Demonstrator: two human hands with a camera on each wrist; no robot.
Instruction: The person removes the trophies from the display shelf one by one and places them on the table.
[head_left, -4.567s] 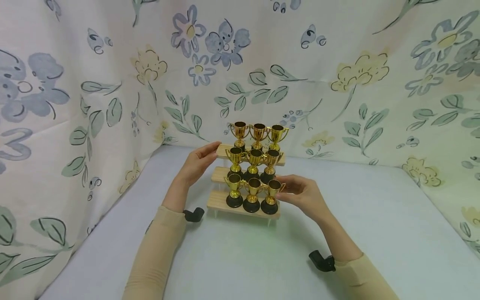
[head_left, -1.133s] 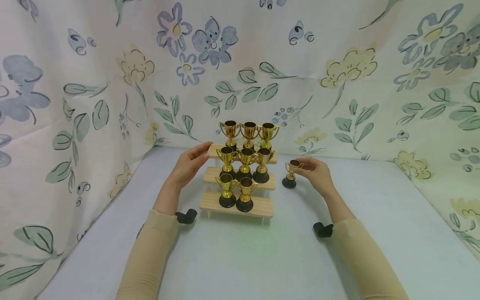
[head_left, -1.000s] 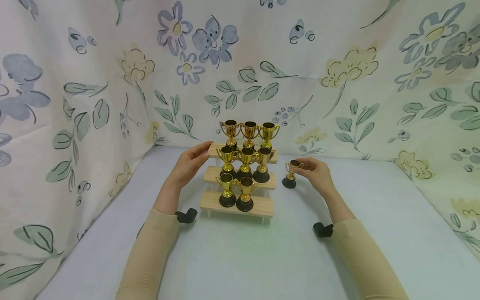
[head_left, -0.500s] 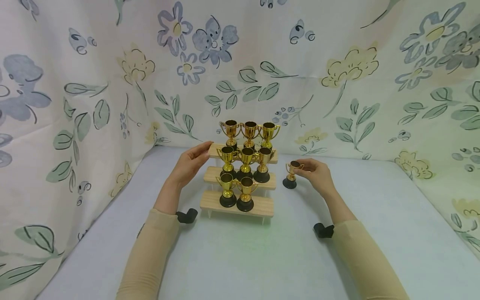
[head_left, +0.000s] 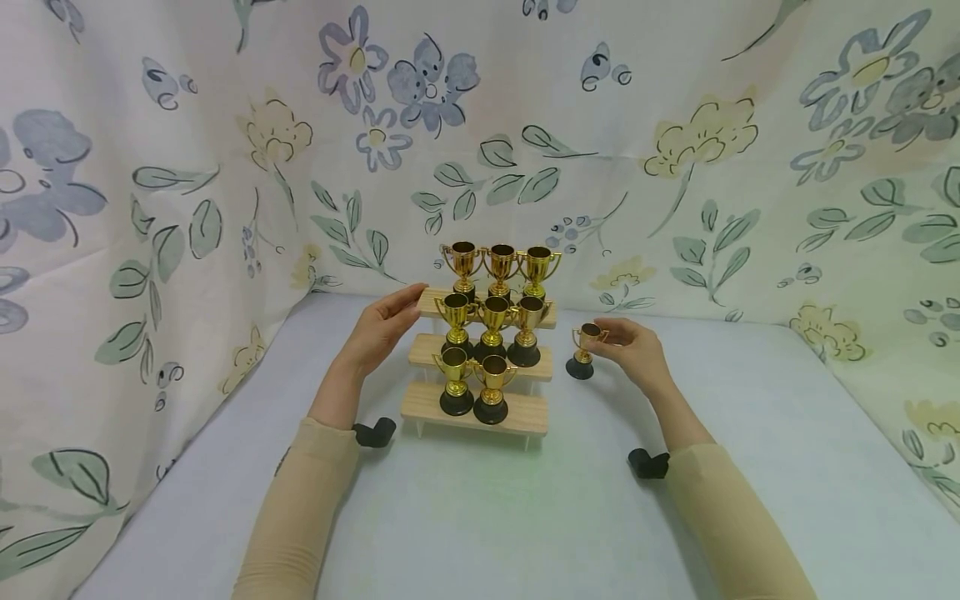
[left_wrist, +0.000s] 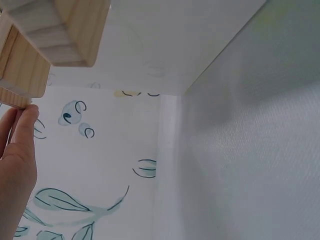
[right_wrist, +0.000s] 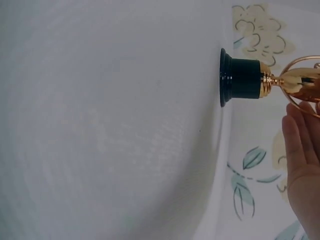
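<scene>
In the head view, a three-step wooden display stand (head_left: 517, 415) holds several small gold trophy cups (head_left: 495, 315) on black bases. Three cups stand on the top step, three on the middle, two on the bottom, whose right end is bare wood. My left hand (head_left: 378, 333) grips the left end of the top step between thumb and fingers; the left wrist view shows fingertips against the wood (left_wrist: 30, 62). To the right of the stand, my right hand (head_left: 633, 354) pinches a trophy cup (head_left: 581, 354) by its bowl. That cup is upright; I cannot tell whether its base touches the table.
The white table (head_left: 480, 517) runs in front of the stand and to both sides. Floral curtains (head_left: 480, 192) close off the back and sides. A small black device (head_left: 375, 432) sits at the left wrist and another black device (head_left: 647, 463) at the right.
Since the earliest frame, the right hand has taken the right-hand cup off the bottom step and carried it right, beside the stand. Over the last second, hands and cup have barely moved.
</scene>
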